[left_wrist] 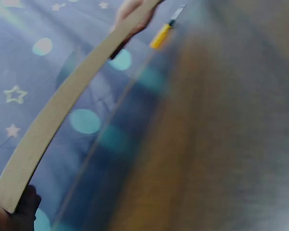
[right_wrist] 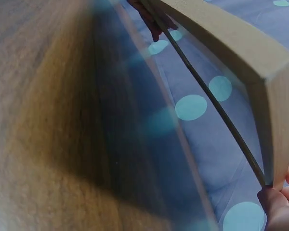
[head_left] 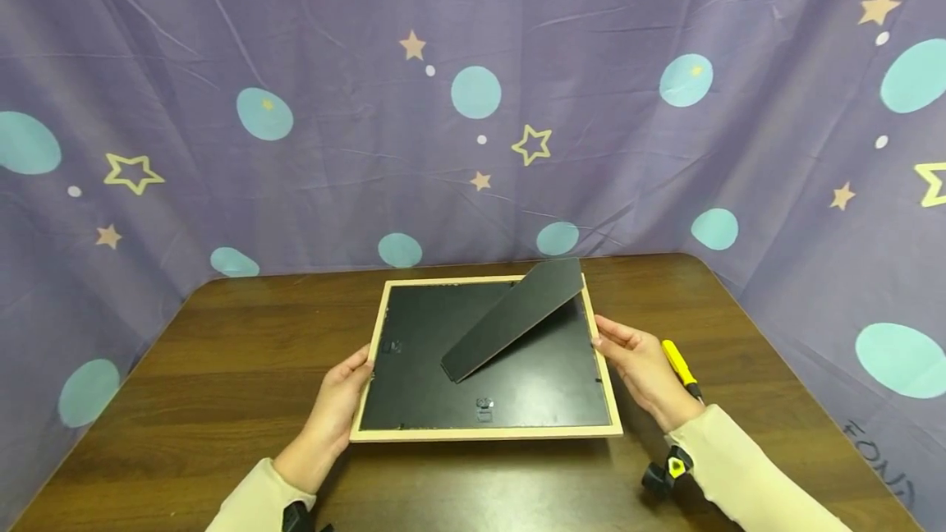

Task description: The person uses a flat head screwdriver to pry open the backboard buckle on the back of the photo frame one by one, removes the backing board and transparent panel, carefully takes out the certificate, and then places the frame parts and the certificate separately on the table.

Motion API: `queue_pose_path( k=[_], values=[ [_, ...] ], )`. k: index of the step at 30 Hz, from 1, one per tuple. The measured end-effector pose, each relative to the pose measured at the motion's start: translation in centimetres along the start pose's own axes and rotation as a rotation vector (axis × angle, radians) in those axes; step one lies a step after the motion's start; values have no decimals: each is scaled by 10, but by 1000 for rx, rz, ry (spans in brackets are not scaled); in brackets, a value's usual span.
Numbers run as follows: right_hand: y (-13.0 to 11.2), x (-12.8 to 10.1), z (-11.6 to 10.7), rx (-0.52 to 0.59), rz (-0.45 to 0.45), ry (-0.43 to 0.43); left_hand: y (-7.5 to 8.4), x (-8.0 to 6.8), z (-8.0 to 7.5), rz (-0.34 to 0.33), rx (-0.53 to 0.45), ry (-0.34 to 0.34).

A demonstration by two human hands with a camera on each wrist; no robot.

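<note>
A picture frame [head_left: 488, 433] with a light wood edge faces back side up, its black backing board [head_left: 429, 310] showing. From the board a black easel stand [head_left: 517, 310] sticks up at a slant toward the far right corner. My left hand [head_left: 336, 405] grips the frame's left side, and my right hand [head_left: 646, 368] grips the right side, thumb near the edge. Both wrist views show the frame's edge [left_wrist: 53, 110] raised above the table, with the curtain visible beneath it. Some fingers are hidden under the frame.
Beside my right hand lies a yellow-handled tool [head_left: 678, 364] with a black collar and metal tip. The brown wooden table [head_left: 251, 343] ends at a purple curtain [head_left: 332, 146] with stars and dots, which also hangs along both sides.
</note>
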State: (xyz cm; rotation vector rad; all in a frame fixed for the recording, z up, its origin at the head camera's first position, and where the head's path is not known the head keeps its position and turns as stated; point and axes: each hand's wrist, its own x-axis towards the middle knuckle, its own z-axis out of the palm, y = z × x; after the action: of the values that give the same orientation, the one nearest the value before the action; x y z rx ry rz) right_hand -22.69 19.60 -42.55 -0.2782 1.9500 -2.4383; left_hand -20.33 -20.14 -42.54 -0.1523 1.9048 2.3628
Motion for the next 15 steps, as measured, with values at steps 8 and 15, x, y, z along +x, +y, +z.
queue_pose_path(
  k=[8, 15],
  values=[
    [8, 2, -6, -5, 46, 39, -12, -2, 7, 23, 6, 41],
    [18, 7, -10, -26, 87, 34, -17, 3, 5, 17, 1, 61]
  ],
)
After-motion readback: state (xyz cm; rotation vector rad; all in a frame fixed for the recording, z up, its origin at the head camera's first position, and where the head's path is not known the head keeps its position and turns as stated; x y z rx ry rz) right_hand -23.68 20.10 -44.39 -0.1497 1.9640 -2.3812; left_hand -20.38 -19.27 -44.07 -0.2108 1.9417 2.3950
